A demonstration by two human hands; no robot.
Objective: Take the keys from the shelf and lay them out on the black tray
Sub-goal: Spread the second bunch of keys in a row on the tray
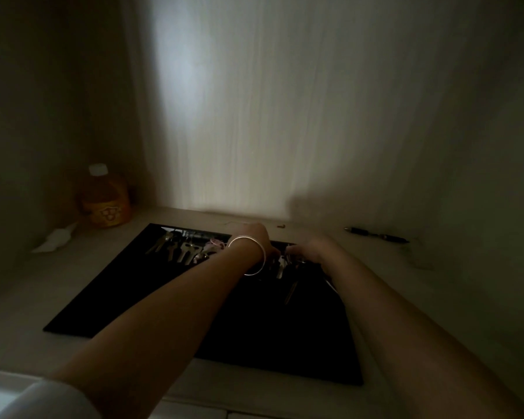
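Dim room. Pale bench (28,300) carries flat black rectangular tray (152,300) at frame centre. Both hands meet at tray's far edge, centre-right: left hand (256,237), silver bangle (248,255) on wrist, & right hand (313,249), fingers bunched on silver metal keys (280,266); exact grip too dark to tell. More keys in row w/ pink tag, tray's upper left. Orange plastic bottle (105,198) far left; black pen (375,234) right.

One head-worn wide-angle view, forward and down, close over the black tray (127,300) in a dim shelf recess.
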